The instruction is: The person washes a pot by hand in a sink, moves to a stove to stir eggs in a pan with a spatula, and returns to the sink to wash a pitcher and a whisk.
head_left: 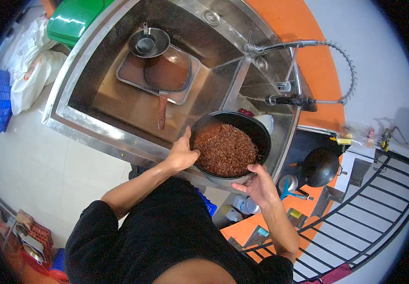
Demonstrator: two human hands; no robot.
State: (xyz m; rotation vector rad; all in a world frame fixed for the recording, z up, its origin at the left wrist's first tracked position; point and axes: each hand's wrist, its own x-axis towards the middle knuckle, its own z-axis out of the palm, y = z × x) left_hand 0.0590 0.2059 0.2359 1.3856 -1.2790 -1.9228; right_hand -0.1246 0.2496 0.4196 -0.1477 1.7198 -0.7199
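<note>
You hold a round, black-lined pot (261, 137) at the near edge of the steel sink (88, 137), by the near end of the divider between its two basins. Your left hand (182, 154) grasps the pot's left side, thumb near the rim. Your right hand (257, 187) grasps the near right side, thumb at the rim and fingers against the outer wall. Inside the pot, reddish-brown grains (228, 149) form a broad heap, with some of the dark wall showing above them. Whether the base rests on the sink's edge or hangs free, you cannot tell from this angle.

To the left and farther off, the larger basin contains a metal tray (128, 75); on it sits a pan (169, 73) with reddish liquid, its brown handle directed towards you. A small metal bowl (159, 40) lies beyond, overlapping the tray's far edge. On the far right, a coiled spring tap (351, 71) arches beside the sink. A dark wok (320, 166) stands to the right of the pot, and a green bin (74, 21) occupies the far left.
</note>
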